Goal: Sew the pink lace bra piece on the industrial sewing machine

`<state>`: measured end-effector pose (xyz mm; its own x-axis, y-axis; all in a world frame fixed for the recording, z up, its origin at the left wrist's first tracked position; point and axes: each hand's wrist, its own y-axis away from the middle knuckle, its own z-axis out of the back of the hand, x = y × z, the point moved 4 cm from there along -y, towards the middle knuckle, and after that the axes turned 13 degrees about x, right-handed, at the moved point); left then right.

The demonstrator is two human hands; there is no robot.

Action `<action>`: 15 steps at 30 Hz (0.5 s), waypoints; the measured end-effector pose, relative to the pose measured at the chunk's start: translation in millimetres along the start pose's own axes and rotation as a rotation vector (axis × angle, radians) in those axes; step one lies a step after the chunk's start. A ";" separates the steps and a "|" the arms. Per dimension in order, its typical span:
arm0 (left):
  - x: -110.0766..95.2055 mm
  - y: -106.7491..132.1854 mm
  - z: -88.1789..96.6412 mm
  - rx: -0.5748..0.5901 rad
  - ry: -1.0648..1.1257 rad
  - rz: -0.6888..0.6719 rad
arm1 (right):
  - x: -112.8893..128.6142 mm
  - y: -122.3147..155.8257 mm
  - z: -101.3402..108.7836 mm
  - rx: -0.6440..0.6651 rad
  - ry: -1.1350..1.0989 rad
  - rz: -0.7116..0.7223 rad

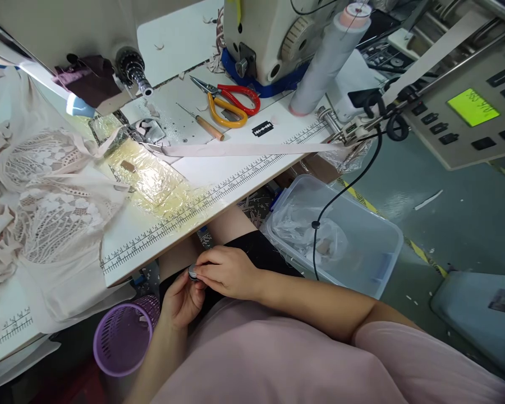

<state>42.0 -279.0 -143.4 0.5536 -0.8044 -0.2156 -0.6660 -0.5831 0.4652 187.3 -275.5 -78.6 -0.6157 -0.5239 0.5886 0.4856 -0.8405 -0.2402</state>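
In my lap, below the table edge, both hands meet around a small round silver piece that looks like a bobbin case (192, 272). My left hand (183, 303) pinches it from below and the left, fingers curled. From the right, the fingertips of my right hand (227, 272) press on it, partly covering it. Above them is the sewing table (219, 174) with its ruler-marked front edge. A pale elastic strip (244, 150) runs across the table to the needle area of the sewing machine (132, 70).
Red-handled snips (239, 95), yellow-handled scissors (227, 111), an awl (208, 127) and a razor blade (262, 129) lie on the table. Lace garments (59, 213) cover the left side. Below are a purple basket (124, 342) and a clear plastic bin (362, 241). A control panel (467, 112) overhangs the right.
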 end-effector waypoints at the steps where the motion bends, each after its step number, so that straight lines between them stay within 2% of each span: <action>1: 0.6 0.2 -1.4 -0.016 -0.005 -0.001 | -0.1 0.4 0.3 0.002 0.017 0.008; 7: 4.3 1.5 -8.2 -0.124 -0.026 -0.056 | 0.8 2.0 -0.8 0.057 0.066 0.041; 15: 5.5 3.4 -14.0 -0.203 -0.090 -0.119 | 0.9 6.0 -5.3 0.009 -0.052 0.011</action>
<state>49.8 -283.8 -131.0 0.5696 -0.7435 -0.3503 -0.4799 -0.6469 0.5926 186.4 -281.8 -83.6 -0.5773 -0.5253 0.6251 0.4980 -0.8332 -0.2403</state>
